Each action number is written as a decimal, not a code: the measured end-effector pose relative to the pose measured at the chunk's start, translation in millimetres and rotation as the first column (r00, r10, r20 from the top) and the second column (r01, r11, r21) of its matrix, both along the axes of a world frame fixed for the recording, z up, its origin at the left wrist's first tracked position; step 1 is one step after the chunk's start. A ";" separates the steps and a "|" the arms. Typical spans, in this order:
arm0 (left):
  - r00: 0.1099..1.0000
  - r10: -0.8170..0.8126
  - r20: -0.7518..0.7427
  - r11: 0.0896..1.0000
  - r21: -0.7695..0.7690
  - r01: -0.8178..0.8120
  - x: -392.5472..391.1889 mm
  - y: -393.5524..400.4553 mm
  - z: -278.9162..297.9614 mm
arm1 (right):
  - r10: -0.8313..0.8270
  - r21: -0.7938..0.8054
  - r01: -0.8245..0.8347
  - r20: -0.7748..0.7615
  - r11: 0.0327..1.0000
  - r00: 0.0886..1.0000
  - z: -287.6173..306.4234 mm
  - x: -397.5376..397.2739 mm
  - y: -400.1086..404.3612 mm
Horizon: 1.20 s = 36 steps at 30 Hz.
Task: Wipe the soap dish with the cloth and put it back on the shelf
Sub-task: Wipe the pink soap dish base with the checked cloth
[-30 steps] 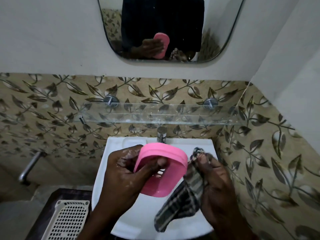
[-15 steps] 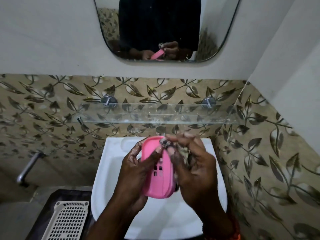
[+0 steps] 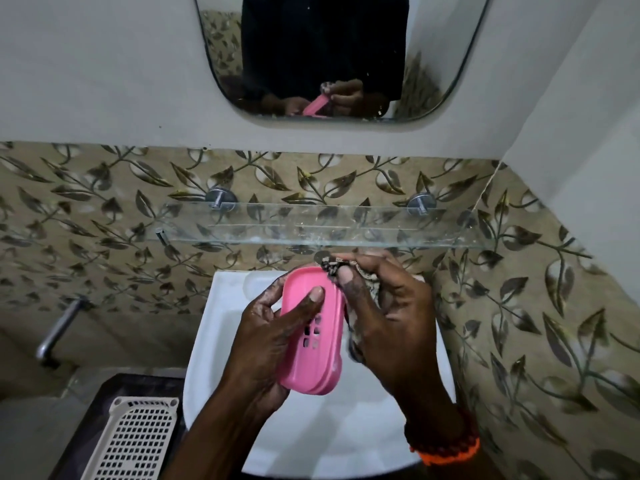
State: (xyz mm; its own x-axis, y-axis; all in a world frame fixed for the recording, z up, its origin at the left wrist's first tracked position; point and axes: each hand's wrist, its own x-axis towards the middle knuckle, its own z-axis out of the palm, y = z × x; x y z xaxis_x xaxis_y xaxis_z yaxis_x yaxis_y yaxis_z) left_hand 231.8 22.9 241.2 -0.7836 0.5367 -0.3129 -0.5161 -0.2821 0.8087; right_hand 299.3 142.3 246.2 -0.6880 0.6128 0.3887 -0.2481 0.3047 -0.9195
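Observation:
I hold a pink oval soap dish (image 3: 323, 362) with drain holes upright over the white sink (image 3: 221, 327). My left hand (image 3: 263, 344) grips it from the left, thumb lying across its face. My right hand (image 3: 384, 323) pinches the dark checked cloth (image 3: 334, 266) against the dish's top right edge; most of the cloth is bunched under that palm and hidden. The glass shelf (image 3: 311, 230) hangs bare on the tiled wall just above my hands.
A mirror (image 3: 450, 64) above the shelf reflects my hands and the dish. A metal pipe (image 3: 59, 330) juts from the left wall. A cream slatted basket (image 3: 135, 441) sits at lower left on a dark surface. The right wall stands close to the sink.
A second ago the dish faced away and the cloth hung loose from my right hand. The dish has turned upright and the cloth now presses on its upper right edge.

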 end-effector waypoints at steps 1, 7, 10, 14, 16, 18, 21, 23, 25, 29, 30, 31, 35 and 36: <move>0.999 0.034 0.041 0.999 0.024 -0.035 -3.3 0.9 0.7 | 0.028 0.013 -0.028 -0.009 1.000 1.000 -3.2 4.9 -8.0; 0.982 0.104 0.160 0.992 0.058 -0.115 -17.8 1.5 0.3 | 0.086 0.199 -0.082 -0.011 0.976 0.996 -19.8 24.2 -31.5; 0.989 0.032 0.141 0.998 0.051 -0.039 -12.5 1.6 -6.7 | 0.070 0.188 -0.067 -0.010 0.980 0.998 -6.2 4.8 -13.7; 0.990 0.004 0.140 0.998 0.068 -0.013 -9.6 4.7 -5.4 | 0.050 0.174 -0.055 0.032 0.983 0.998 4.4 -14.7 4.2; 0.981 0.026 0.193 0.994 0.102 -0.047 -14.8 5.2 0.4 | 0.100 0.200 -0.110 0.059 0.974 0.993 0.9 -6.6 -2.6; 0.965 0.036 0.258 0.990 0.124 -0.071 -21.9 3.1 4.4 | 0.179 0.242 -0.186 0.051 0.952 0.982 -5.3 8.4 -18.5; 0.958 0.028 0.284 0.995 0.079 -0.052 -30.5 2.9 1.3 | 0.199 0.487 -0.194 0.042 0.852 0.979 -20.0 26.3 -38.2; 0.964 0.082 0.253 0.994 0.043 -0.096 -35.4 4.6 -0.6 | 0.107 0.579 -0.100 0.023 0.809 0.994 -29.4 30.1 -42.6; 0.958 0.122 0.258 0.991 0.023 -0.132 -35.5 9.1 -0.8 | 0.040 0.595 -0.022 -0.017 0.803 0.999 -30.9 29.2 -41.2; 0.948 0.131 0.289 0.985 0.069 -0.157 -34.8 16.5 4.9 | 0.009 0.592 0.029 -0.062 0.805 0.998 -21.6 20.2 -37.8; 0.945 0.137 0.297 0.983 0.077 -0.167 -36.0 16.2 5.5 | -0.001 0.588 0.040 -0.068 0.808 0.998 -20.0 18.3 -37.4; 0.944 0.147 0.295 0.981 0.079 -0.177 -37.6 15.4 3.4 | -0.016 0.579 0.056 -0.074 0.814 0.997 -18.2 17.3 -36.9; 0.974 0.119 0.190 0.993 0.004 -0.122 -27.8 11.3 -8.0 | -0.134 0.503 0.165 -0.097 0.849 0.986 -5.7 8.7 -21.5; 0.977 0.116 0.180 0.993 -0.012 -0.116 -24.8 11.4 -10.5 | -0.126 0.464 0.155 -0.092 0.872 0.988 -2.1 5.5 -14.6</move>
